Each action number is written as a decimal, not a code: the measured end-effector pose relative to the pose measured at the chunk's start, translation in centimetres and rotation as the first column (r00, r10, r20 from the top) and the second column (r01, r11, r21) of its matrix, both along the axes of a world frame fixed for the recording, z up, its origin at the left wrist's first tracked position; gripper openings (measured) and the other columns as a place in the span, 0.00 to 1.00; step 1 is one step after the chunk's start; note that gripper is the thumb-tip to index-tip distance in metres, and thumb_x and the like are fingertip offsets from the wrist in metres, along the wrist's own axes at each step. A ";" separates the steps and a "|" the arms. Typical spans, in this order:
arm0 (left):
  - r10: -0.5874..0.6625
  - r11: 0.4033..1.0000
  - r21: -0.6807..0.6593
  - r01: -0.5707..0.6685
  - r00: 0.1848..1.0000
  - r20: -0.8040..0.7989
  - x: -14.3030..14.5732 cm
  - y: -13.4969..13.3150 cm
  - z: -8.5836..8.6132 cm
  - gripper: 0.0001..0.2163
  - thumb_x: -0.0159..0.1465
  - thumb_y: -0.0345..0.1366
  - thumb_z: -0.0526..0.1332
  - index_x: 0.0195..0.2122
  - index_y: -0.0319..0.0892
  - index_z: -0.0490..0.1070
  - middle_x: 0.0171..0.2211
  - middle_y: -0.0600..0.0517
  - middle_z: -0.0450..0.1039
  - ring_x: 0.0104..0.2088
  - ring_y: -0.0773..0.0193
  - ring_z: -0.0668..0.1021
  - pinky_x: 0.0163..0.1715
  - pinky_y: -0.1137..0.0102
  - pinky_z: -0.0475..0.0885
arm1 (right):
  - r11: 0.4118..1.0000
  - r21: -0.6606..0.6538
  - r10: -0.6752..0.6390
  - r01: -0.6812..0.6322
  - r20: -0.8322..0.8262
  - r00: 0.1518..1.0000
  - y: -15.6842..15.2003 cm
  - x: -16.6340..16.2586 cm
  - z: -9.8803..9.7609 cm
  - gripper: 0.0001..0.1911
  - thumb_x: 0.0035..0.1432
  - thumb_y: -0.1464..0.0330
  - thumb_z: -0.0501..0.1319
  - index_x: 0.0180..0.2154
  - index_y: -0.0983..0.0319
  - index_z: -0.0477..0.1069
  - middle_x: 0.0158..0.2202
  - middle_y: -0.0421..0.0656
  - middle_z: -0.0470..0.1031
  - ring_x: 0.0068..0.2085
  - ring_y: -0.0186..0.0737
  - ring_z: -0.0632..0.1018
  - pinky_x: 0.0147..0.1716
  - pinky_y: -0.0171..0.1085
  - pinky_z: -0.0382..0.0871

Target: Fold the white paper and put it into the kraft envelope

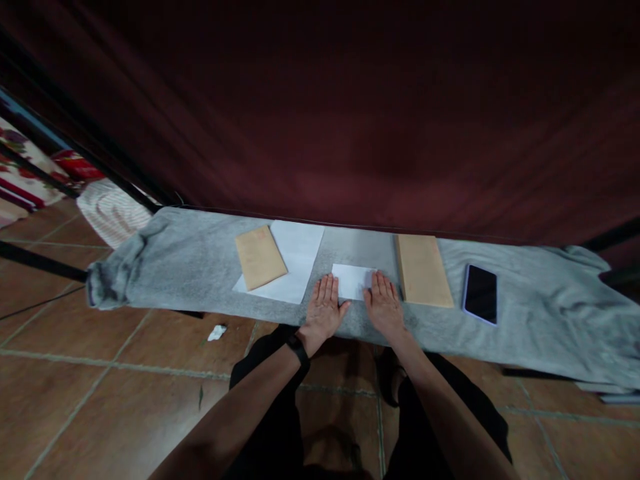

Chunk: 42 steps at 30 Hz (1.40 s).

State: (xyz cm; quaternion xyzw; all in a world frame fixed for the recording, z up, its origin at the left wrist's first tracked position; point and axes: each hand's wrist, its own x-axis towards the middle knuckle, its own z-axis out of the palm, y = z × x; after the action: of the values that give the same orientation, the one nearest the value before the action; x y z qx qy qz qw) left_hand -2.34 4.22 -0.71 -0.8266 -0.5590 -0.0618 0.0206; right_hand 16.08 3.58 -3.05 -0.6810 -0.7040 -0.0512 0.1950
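Note:
A small white sheet of paper (353, 281) lies flat on the grey cloth, between my two hands. My left hand (324, 305) rests flat with fingers stretched forward, its fingertips by the paper's left edge. On the other side my right hand (384, 301) lies flat too, its fingers over the right end of the paper. Left of my hands, a brown envelope (261, 257) sits partly on top of a larger white sheet (303, 257). Close to my right hand is a stack of brown envelopes or a thick brown packet (425, 270).
A grey cloth (200, 257) covers the long narrow bench. To the right lies a phone (481, 294) in a light purple case. Behind the bench hangs a dark red curtain (350, 153). A crumpled white scrap (217, 333) is on the tiled floor (165, 360).

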 end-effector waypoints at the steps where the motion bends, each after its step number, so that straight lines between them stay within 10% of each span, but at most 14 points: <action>1: -0.009 1.000 0.017 0.009 1.000 0.013 0.0 0.2 0.0 0.32 0.74 0.47 0.45 0.71 0.27 0.50 0.72 0.36 0.50 0.73 0.51 0.52 0.71 0.54 0.49 | 1.000 -0.016 0.014 -0.014 -0.008 1.000 0.2 -0.1 0.2 0.31 0.74 0.62 0.42 0.69 0.74 0.54 0.70 0.57 0.57 0.70 0.54 0.61 0.67 0.53 0.54; 15: -0.103 0.993 -0.046 0.106 0.992 0.070 2.1 5.6 -0.3 0.28 0.75 0.43 0.40 0.71 0.32 0.53 0.71 0.40 0.53 0.73 0.55 0.53 0.71 0.56 0.50 | 0.988 -0.134 0.082 -0.082 0.000 0.997 1.7 -1.4 0.2 0.28 0.74 0.63 0.42 0.69 0.67 0.57 0.71 0.51 0.56 0.71 0.48 0.59 0.69 0.52 0.51; 28: 0.006 1.000 -0.018 -0.006 1.000 0.006 -0.8 5.0 -0.1 0.29 0.74 0.44 0.44 0.70 0.29 0.54 0.70 0.36 0.54 0.71 0.51 0.58 0.69 0.55 0.55 | 0.994 -0.106 -0.008 0.010 0.018 1.000 1.9 -0.1 -0.5 0.32 0.73 0.59 0.46 0.69 0.73 0.55 0.70 0.58 0.56 0.70 0.54 0.60 0.68 0.52 0.51; 42: -0.141 0.990 -0.012 0.142 0.989 0.031 -1.3 3.3 0.7 0.25 0.73 0.38 0.46 0.70 0.38 0.55 0.71 0.44 0.55 0.71 0.55 0.58 0.69 0.54 0.57 | 0.996 -0.090 0.003 -0.002 0.012 1.000 1.9 -0.3 -0.4 0.30 0.73 0.59 0.46 0.68 0.69 0.58 0.70 0.57 0.58 0.69 0.55 0.61 0.67 0.56 0.51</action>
State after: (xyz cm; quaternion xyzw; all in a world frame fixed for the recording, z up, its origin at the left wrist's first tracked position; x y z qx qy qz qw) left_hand -3.68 7.49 0.00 -0.8633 -0.4996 -0.0715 0.0018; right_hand 15.80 5.52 -3.44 -0.6878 -0.7077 -0.0235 0.1601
